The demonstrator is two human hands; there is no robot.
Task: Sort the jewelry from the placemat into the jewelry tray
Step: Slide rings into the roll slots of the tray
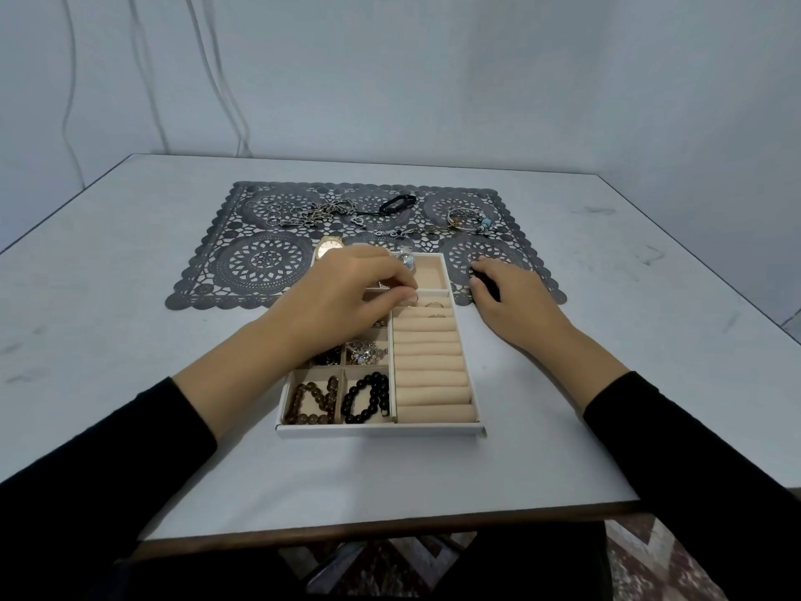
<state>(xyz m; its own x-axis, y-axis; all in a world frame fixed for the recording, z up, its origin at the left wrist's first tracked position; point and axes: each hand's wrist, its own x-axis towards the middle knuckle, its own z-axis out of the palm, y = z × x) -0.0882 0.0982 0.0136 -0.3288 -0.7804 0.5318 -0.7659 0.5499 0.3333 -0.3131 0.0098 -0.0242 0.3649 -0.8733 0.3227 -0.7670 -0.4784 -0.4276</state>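
1. Sleeves [108, 448] at bottom of frame; left forearm crosses the jewelry tray [381, 430], so it could drag on the filled bead compartments.
2. Placemat [260, 262], centre frame: lace cut-outs, likely to snag chains [333, 210] on lifting. Loose rings [277, 210] and bangles [470, 219] lie along its far edge.
3. Tray sits centre, far end overlapping the placemat; a nudge would shift it.
4. Left hand [346, 292] pinches a ring [409, 301] over the top rolls. Right hand [507, 297] rests beside the tray, loosely curled, holding nothing.
5. Ring: thin, pale metal, tiny. Likely to slip from the pinch and miss its slot.
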